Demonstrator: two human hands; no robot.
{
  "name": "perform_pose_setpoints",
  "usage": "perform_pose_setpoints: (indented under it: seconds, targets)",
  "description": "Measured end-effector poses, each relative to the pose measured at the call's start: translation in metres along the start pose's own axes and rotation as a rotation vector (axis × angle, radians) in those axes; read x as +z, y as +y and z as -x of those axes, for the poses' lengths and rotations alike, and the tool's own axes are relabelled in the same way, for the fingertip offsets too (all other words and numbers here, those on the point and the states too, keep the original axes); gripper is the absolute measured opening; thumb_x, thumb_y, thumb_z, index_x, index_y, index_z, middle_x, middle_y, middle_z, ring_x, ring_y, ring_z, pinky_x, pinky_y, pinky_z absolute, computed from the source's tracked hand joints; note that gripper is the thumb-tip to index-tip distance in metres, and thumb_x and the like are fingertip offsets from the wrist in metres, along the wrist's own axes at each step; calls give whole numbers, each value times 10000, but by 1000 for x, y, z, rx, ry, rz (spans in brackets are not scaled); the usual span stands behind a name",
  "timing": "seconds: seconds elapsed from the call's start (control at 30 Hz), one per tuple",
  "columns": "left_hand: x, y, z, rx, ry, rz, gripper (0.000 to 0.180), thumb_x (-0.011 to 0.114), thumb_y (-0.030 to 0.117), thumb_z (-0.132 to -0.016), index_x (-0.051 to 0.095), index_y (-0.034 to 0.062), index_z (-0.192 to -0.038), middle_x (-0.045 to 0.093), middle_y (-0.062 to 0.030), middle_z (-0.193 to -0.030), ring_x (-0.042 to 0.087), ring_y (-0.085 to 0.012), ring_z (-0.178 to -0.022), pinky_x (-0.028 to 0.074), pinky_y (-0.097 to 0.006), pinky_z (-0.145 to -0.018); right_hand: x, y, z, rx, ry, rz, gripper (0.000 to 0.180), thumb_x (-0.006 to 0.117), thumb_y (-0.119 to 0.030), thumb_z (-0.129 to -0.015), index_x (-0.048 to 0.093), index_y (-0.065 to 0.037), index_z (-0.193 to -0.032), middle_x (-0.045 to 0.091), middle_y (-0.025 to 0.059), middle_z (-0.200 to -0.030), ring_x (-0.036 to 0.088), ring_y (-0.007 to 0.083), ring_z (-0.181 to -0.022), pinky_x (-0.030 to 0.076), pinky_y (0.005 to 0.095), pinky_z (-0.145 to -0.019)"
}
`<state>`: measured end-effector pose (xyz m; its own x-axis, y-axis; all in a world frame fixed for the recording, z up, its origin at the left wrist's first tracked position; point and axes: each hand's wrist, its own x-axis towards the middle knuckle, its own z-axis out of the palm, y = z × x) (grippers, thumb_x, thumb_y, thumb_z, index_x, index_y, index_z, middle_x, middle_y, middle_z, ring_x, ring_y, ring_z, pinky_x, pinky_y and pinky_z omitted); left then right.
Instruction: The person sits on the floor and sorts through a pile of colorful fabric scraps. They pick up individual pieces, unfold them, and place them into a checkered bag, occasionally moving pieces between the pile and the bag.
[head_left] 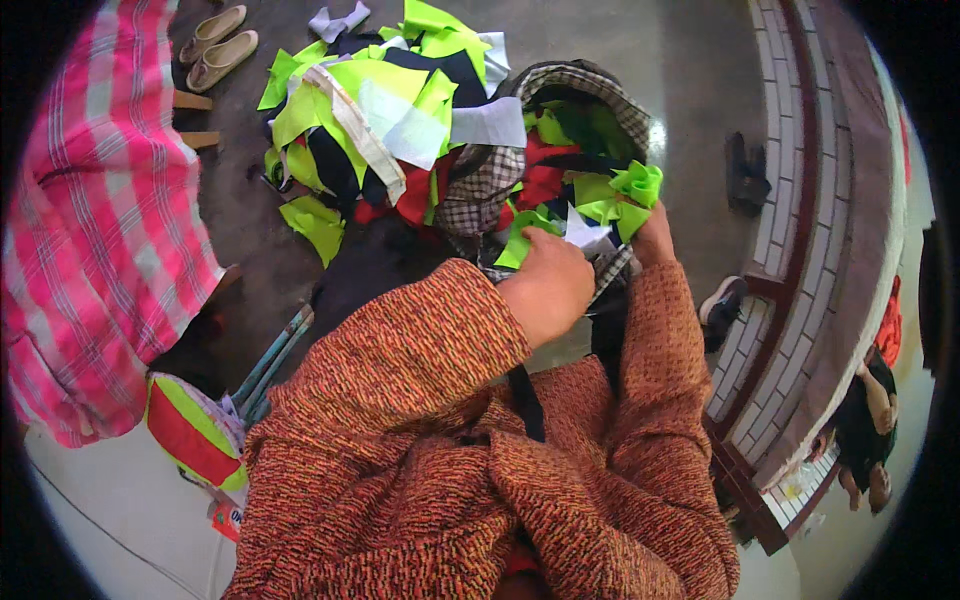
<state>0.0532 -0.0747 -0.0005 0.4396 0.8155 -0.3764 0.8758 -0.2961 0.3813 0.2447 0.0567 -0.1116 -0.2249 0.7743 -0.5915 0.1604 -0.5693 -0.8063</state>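
A dark-and-white checked cloth bag (480, 190) lies open in front of me, with red, dark and bright green fabric scraps in it. My right hand (655, 238) is at the bag's right side, closed on a bright green fabric scrap (637, 190) that is folded and crumpled. Reaching across from the left, my left hand (553, 280) is closed over the near side of the bag, its fingertips at another green fabric piece (520, 238). Between the two hands shows a white scrap (585, 232). My right fingers are partly hidden behind the cloth.
A large heap of green, white, dark and red scraps (400, 110) lies on the floor beyond the bag. Pink checked cloth (110, 200) hangs at left. Beige shoes (222, 60) stand far left, a dark shoe (722, 305) right, before a white-tiled platform (790, 200). Another person (868, 430) is at far right.
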Motion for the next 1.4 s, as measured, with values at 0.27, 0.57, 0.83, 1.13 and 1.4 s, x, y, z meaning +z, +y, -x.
perform_pose_setpoints:
  seconds: [0.27,0.57,0.83,1.13,1.4]
  targets:
    - [-13,-15,-3,-44,22,161,280,612,234,-787,588,32,-980,609,-133,-929,619,-299,-853,476,-465,-669,1,-21,73,-175,149,-713,291,626,-68,-844,559,-67,-1127,609,101,-1083,602,247,-978,509,389,-850]
    - [-40,-43,-14,-148,124,269,564,624,473,-779,557,9,-1094,607,-178,-1029,606,-308,-940,478,-425,-767,31,-44,82,-224,-9,-956,337,587,-183,-857,526,-66,-1167,589,109,-1099,581,255,-1004,480,402,-876]
    - [-49,-28,-32,-71,156,1576,523,589,414,-867,543,-15,-1163,597,-70,-1110,564,-137,-976,442,-284,-859,35,-56,101,-283,-225,-882,549,600,-237,-790,440,-39,-1276,520,147,-1237,514,307,-1127,390,442,-988]
    - [-52,-38,-33,-124,542,1802,348,540,328,-916,622,9,-1028,649,-39,-920,605,-101,-819,478,-251,-718,20,-44,96,-267,-269,-1037,538,645,-241,-795,464,-34,-1258,544,125,-1209,529,267,-1108,439,431,-941]
    - [-51,-42,-33,-136,596,1794,363,544,334,-921,594,10,-1077,637,-34,-964,599,-100,-821,481,-249,-749,29,-50,91,-292,-250,-850,531,600,-334,-848,465,-44,-1271,544,117,-1233,539,252,-1108,446,395,-938]
